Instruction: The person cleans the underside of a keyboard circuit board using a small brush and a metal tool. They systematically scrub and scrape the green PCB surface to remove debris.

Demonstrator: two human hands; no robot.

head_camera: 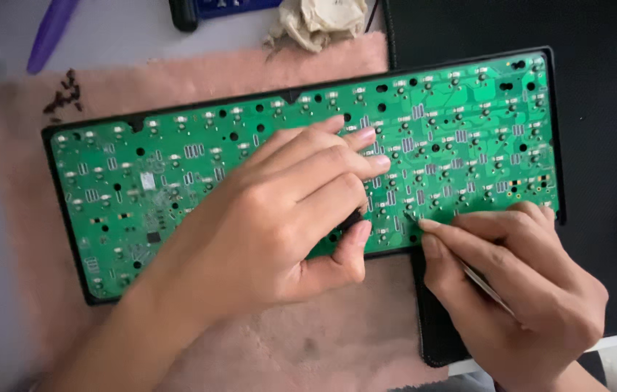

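No packages, labels, signs, screens.

One green keyboard circuit board (178,167) sits in one black tray (62,218) on one pink cloth (25,239). Two hands work over it: the left hand (279,218) and the right hand (519,283), which grips one pair of tweezers (486,284). One crumpled tissue (319,22) and one purple pen (51,33) lie by the cloth's far edge.

Green circuit board (468,123) dotted white and black — black frame (69,225), pink cloth (199,80), purple pen (51,33)
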